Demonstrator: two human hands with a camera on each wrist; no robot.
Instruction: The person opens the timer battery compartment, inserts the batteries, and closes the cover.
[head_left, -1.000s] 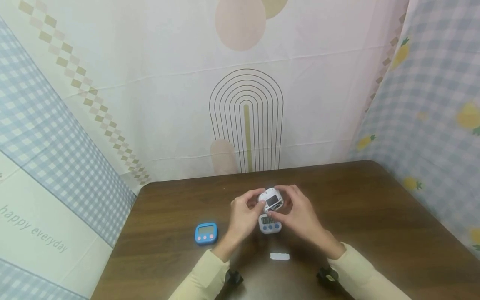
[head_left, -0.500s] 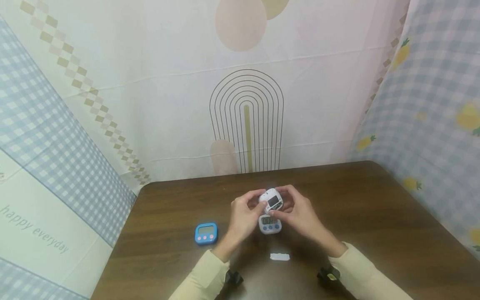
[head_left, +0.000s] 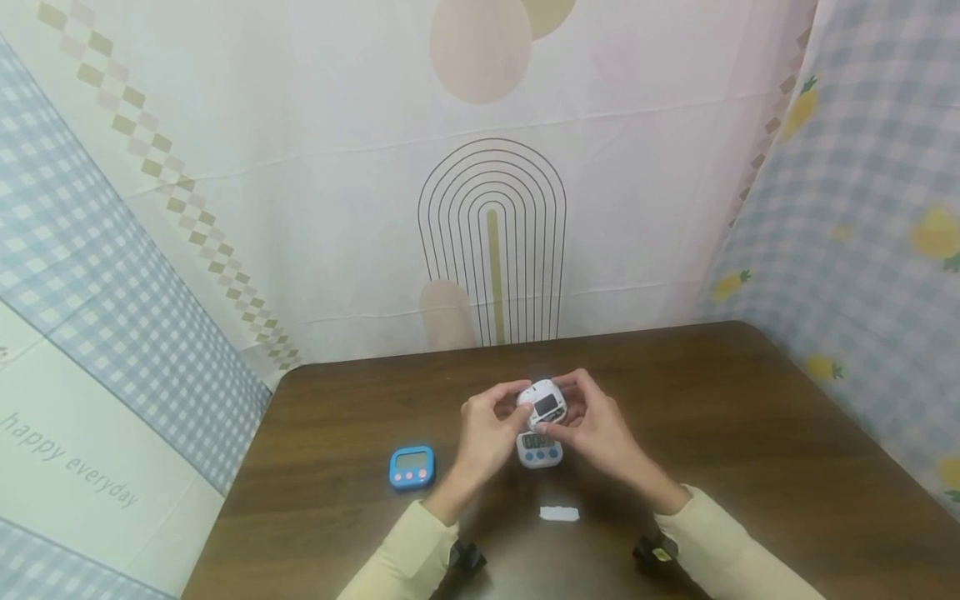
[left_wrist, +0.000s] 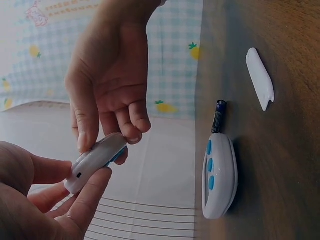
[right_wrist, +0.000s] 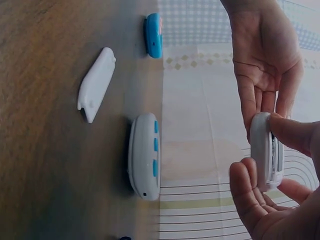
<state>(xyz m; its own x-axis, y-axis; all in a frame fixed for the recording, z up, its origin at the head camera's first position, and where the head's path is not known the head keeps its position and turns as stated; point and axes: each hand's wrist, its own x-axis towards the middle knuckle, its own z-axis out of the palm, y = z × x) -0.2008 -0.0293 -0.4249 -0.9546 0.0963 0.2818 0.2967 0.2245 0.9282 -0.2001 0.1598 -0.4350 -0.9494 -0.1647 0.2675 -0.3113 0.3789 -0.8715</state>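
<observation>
Both hands hold a white digital timer [head_left: 538,392] above the table, its back turned up to the head view. The left hand [head_left: 486,432] pinches its left side between thumb and fingers, and the right hand [head_left: 606,433] grips its right side, thumb at the lower edge. A slot in the back, near that thumb, lies uncovered, with something dark and metallic in it. Blue buttons show on the held timer's far face in the left wrist view. Below the hands, a second white timer [head_left: 540,454] with blue buttons rests on the table, digits lit on its screen.
A white battery cover [head_left: 559,513] lies nearer the person on the brown table [head_left: 712,400]. To the left sits a blue timer [head_left: 412,467] with pink buttons. In the left wrist view a dark battery [left_wrist: 218,117] lies by the second white timer. Printed cloth hangs behind the table.
The held timer has shifted and tilted very slightly between the fingers. Both hands keep their grip in nearly the same place, and the things on the table have not moved.
</observation>
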